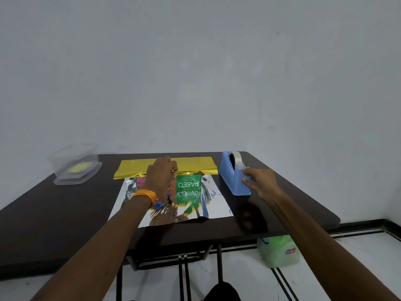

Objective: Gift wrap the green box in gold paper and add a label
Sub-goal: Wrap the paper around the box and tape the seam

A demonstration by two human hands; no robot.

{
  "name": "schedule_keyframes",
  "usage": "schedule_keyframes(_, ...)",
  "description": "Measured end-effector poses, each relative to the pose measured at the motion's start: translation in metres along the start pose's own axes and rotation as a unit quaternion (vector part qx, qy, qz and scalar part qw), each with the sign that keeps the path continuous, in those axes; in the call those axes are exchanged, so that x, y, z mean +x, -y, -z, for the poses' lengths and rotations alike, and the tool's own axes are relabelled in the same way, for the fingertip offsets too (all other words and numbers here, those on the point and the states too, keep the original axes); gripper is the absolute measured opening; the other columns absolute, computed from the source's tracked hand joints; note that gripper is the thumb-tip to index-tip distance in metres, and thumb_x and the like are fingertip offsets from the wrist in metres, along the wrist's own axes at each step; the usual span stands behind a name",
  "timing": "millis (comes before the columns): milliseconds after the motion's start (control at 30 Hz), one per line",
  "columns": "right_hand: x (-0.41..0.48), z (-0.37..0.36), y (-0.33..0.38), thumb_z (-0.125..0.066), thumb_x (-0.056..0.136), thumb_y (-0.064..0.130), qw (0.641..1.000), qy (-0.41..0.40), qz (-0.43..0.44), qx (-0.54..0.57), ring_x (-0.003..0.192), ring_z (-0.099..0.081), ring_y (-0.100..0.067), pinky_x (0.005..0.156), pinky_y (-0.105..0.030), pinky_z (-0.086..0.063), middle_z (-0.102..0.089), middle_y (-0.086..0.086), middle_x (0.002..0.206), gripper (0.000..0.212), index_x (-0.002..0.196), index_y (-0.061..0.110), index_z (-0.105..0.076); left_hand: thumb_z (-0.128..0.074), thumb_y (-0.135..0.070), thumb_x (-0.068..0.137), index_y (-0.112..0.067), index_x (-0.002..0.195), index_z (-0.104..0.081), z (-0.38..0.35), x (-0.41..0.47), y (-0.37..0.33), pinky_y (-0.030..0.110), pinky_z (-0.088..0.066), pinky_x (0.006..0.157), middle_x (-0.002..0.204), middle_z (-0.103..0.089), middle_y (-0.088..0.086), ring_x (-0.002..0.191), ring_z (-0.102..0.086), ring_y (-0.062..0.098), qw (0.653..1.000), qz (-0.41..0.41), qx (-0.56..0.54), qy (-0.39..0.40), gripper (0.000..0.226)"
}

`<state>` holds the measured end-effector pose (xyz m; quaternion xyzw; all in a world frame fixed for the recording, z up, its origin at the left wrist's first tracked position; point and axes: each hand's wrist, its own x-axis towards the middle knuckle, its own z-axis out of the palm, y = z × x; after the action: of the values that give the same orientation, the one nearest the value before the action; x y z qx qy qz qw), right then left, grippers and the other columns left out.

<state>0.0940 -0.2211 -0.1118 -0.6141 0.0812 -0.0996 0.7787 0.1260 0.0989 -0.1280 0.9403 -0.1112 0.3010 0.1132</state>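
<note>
The green box (188,185) lies on the shiny silver inside of the gold paper (195,162), in the middle of the dark table (65,213). The paper's far part is folded up, gold side out. My left hand (161,177) presses down on that folded edge and on the box's left half, fingers curled over the edge. My right hand (258,183) is at the near end of the blue tape dispenser (233,177), its fingertips pinching the clear tape end at the cutter.
A clear plastic container (74,164) with yellow notes inside stands at the table's back left corner. A green plastic bag (278,252) sits on the tiled floor under the table's right side. A wall rises right behind the table.
</note>
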Motion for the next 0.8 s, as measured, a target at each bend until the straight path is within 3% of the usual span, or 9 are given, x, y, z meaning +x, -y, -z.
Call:
schedule_keyframes(167,0.001,0.004,-0.014,-0.078,0.084,0.008,0.999,0.002,0.017,-0.037,0.09,-0.071,-0.023,0.074,-0.032,-0.062,-0.073,-0.015,0.097,0.017,0.089,-0.008,-0.073,-0.07,-0.015,0.088,-0.019,0.101,-0.068,0.0,0.0,-0.001,0.04,-0.05,0.075,0.1,-0.057,0.0,0.097,-0.055,0.023,1.0,0.002,0.01,0.006,0.014)
schedule_keyframes(267,0.005,0.008,-0.015,-0.078,0.084,0.01,0.994,-0.001,0.055,-0.1,0.081,-0.072,-0.022,0.068,-0.03,-0.062,-0.071,-0.015,0.086,0.035,0.087,-0.022,-0.065,-0.068,-0.016,0.089,-0.02,0.103,-0.068,0.001,0.0,-0.001,0.04,-0.05,0.078,0.103,-0.057,0.0,0.099,-0.053,0.022,1.0,0.0,0.015,0.012,0.015)
schedule_keyframes(333,0.008,0.01,-0.014,-0.08,0.083,0.012,0.988,-0.003,0.073,-0.137,0.076,-0.072,-0.024,0.067,-0.03,-0.061,-0.065,-0.016,0.077,0.039,0.077,-0.022,-0.061,-0.068,-0.016,0.089,-0.02,0.104,-0.067,0.001,0.0,-0.001,0.039,-0.049,0.078,0.104,-0.057,0.0,0.1,-0.053,0.022,1.0,0.002,0.015,0.012,0.015)
schedule_keyframes(467,0.01,0.012,-0.013,-0.08,0.082,0.013,0.975,-0.016,0.105,-0.195,0.069,-0.071,-0.027,0.067,-0.034,-0.062,-0.061,-0.017,0.068,0.036,0.07,-0.016,-0.063,-0.068,-0.016,0.089,-0.019,0.105,-0.068,0.002,0.0,-0.003,0.038,-0.048,0.078,0.105,-0.057,0.0,0.101,-0.053,0.022,1.0,0.004,0.014,0.01,0.016)
schedule_keyframes(567,0.004,0.015,-0.018,-0.079,0.082,0.008,0.974,-0.019,0.086,-0.207,0.07,-0.075,-0.025,0.07,-0.039,-0.063,-0.072,-0.017,0.078,0.03,0.077,-0.018,-0.066,-0.068,-0.015,0.089,-0.019,0.105,-0.068,0.003,0.0,-0.003,0.038,-0.049,0.078,0.105,-0.057,0.0,0.101,-0.053,0.022,1.0,0.006,0.016,0.009,0.017)
schedule_keyframes(667,-0.006,0.02,-0.023,-0.077,0.084,0.015,0.968,-0.044,0.1,-0.226,0.068,-0.072,-0.024,0.064,-0.035,-0.061,-0.071,-0.01,0.075,0.021,0.075,-0.003,-0.071,-0.069,-0.016,0.089,-0.02,0.105,-0.068,0.003,-0.002,-0.005,0.04,-0.05,0.079,0.104,-0.057,0.0,0.1,-0.053,0.022,1.0,0.003,0.011,0.008,0.017)
schedule_keyframes(733,-0.017,0.016,-0.02,-0.072,0.085,0.017,0.947,-0.081,0.165,-0.265,0.065,-0.063,-0.021,0.058,-0.03,-0.051,-0.065,-0.004,0.066,0.019,0.069,0.008,-0.069,-0.068,-0.015,0.089,-0.02,0.105,-0.067,0.004,-0.002,-0.005,0.039,-0.049,0.079,0.104,-0.056,0.0,0.101,-0.053,0.023,1.0,0.002,0.009,0.008,0.017)
schedule_keyframes(800,-0.033,0.001,-0.012,-0.07,0.085,0.017,0.925,-0.083,0.245,-0.279,0.069,-0.061,-0.013,0.061,-0.024,-0.045,-0.065,0.004,0.07,0.015,0.07,0.019,-0.067,-0.068,-0.013,0.088,-0.019,0.104,-0.068,0.004,-0.003,-0.005,0.039,-0.048,0.079,0.103,-0.056,0.001,0.1,-0.053,0.023,1.0,0.0,0.005,0.005,0.017)
